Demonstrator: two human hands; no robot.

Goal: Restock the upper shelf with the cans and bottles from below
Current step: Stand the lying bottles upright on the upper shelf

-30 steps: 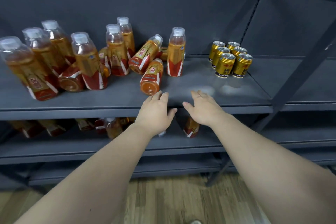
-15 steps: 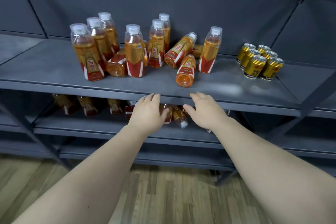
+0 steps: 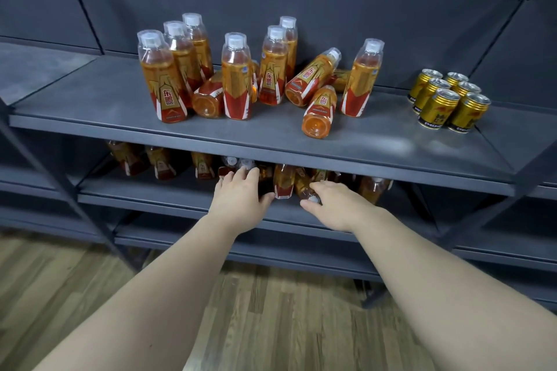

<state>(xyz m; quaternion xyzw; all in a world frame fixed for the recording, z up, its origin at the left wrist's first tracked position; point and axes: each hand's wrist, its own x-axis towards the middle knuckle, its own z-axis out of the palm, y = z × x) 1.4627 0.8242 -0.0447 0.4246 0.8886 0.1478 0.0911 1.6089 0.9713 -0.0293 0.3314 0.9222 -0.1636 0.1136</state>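
Observation:
The upper shelf carries several orange bottles with white caps, some upright, some lying on their sides, plus a cluster of gold cans at the right. More bottles stand and lie on the lower shelf, partly hidden under the upper board. My left hand reaches into the lower shelf, fingers spread at a bottle's cap, holding nothing I can see. My right hand has its fingers over a lying bottle; a firm grip cannot be seen.
Dark metal uprights and diagonal braces frame the shelving. Further shelves run below. A wooden floor lies under my arms. The upper shelf's left part is bare board.
Both hands have dropped from the upper shelf's front edge into the lower shelf among the bottles. The view has shifted, showing more of the shelf's left side.

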